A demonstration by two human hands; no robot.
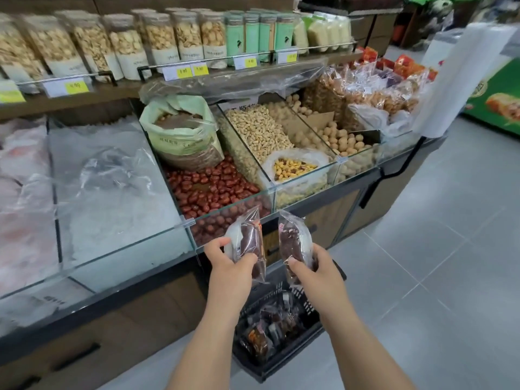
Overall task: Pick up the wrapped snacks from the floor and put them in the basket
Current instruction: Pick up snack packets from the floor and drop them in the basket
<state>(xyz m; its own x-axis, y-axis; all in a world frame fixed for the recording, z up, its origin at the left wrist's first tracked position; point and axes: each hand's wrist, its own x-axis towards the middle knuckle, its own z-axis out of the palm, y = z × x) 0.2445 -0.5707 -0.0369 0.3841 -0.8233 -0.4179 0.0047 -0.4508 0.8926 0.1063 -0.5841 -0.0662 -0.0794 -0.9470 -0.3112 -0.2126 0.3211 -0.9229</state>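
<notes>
The left hand and the right hand each grip one clear-wrapped dark snack, left snack and right snack, raised above the black basket on the floor. Judged step: the drop. Next, lower and release both. Yellow shelf tags seem to read 8.80.

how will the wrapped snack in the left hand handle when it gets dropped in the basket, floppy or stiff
The wrapped snack in the left hand probably stays fairly stiff: it stands upright from a low pinch. Its glossy clear wrapper looks slippery, and the loose crimped top likely flexes. It seems light, held by fingertips alone.
</notes>
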